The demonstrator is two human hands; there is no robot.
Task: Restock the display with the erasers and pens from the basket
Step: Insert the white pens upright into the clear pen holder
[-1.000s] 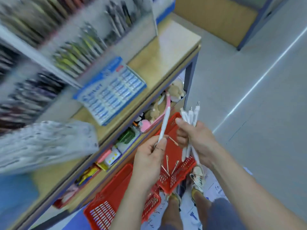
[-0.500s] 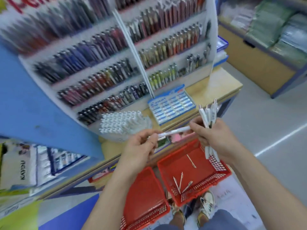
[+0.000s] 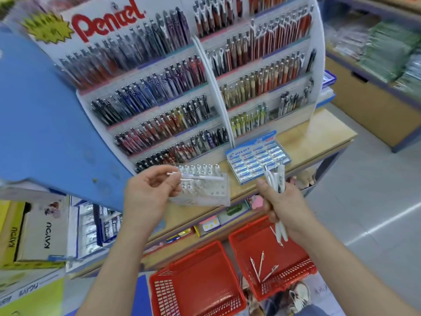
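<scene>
My left hand (image 3: 148, 192) pinches a single white pen (image 3: 200, 177), held sideways just in front of a clear holder (image 3: 205, 190) filled with white pens on the wooden shelf. My right hand (image 3: 281, 204) grips a bunch of white pens (image 3: 276, 179) upright, their lower ends hanging over the right red basket (image 3: 293, 279). Several loose pens (image 3: 260, 264) lie on that basket's floor. The left red basket (image 3: 196, 290) looks bare inside. A blue Pilot eraser box (image 3: 257, 159) sits on the shelf behind my right hand.
A tall white Pentel display (image 3: 193, 87) with rows of pens rises behind the holder. A blue board (image 3: 45, 115) juts out at the left. The wooden shelf top (image 3: 319, 135) extends right; boxes (image 3: 34, 231) stand lower left. My shoes (image 3: 298, 295) show below the baskets.
The view has tilted up from the baskets to the display. My hands have parted: the left carried the single pen leftward to the clear holder, the right kept its bunch.
</scene>
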